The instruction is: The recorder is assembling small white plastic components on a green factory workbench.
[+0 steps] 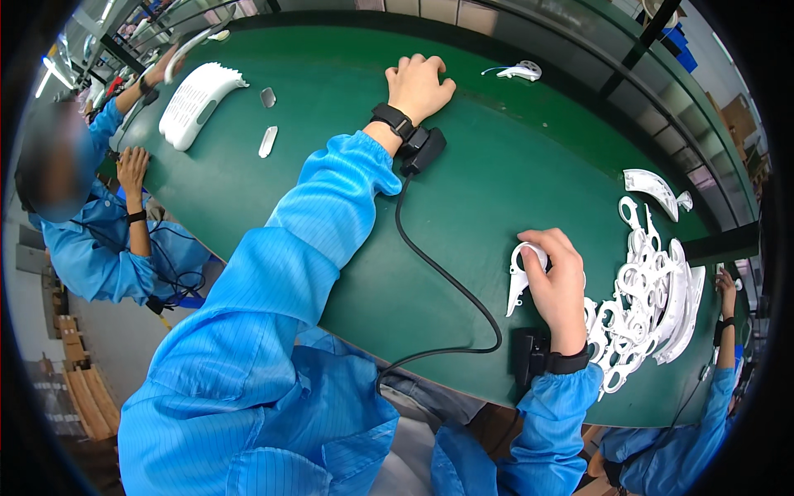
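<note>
My right hand (559,277) is closed on a white plastic ring part (516,286) with a pointed tail, held low over the near right of the green table. Thumb and fingers grip the ring, and the tail points toward me. My left hand (418,87) rests palm down far across the table, its fingers bent and slightly apart. Nothing shows in it, though what lies beneath the palm is hidden. To the right of my right hand spreads a pile of similar white ring parts (630,285). Curved white shells (683,310) lie along the pile's far side.
A white part with a blue wire (521,72) lies near the far edge. At left are a slotted white housing (194,107), two small pieces and a co-worker's hand (132,171). A black cable (447,277) crosses the table. Another person's hand (726,291) shows at right.
</note>
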Demonstrator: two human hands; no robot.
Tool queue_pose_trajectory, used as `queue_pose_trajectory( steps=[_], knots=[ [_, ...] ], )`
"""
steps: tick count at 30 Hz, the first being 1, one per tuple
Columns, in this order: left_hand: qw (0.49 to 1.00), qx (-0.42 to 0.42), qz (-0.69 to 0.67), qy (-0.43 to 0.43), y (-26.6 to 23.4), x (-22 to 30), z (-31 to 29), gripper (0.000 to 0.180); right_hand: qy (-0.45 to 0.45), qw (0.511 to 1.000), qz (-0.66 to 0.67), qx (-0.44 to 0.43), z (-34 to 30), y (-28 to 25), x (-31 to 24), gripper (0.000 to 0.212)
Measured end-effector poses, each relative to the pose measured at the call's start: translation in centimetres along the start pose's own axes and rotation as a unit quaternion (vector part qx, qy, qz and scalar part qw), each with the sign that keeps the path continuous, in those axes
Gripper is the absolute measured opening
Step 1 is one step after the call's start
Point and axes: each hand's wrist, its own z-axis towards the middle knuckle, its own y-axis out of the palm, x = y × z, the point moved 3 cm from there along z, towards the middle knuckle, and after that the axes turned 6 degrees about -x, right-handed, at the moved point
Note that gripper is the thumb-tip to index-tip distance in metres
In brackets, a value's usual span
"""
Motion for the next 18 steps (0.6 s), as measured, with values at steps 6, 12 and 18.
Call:
queue_pose_trajectory(
  steps=[6,12,18],
  knots=[
    [0.999,0.019,-0.013,0.03,0.6,-0.09,0.08,0.031,0.001,1.0,-0.003,0.0,0.05,-0.03,-0.07,0.015],
    [0.996,-0.042,-0.064,0.046,0.78,0.0,0.29,0.032,0.008,1.0,-0.001,0.0,0.14,-0.06,-0.31,0.016],
    [1.0,-0.001,0.019,-0.022,0.5,-0.64,0.17,0.035,0.013,1.0,0.009,0.0,0.2,0.0,-0.34,0.016]
  ],
)
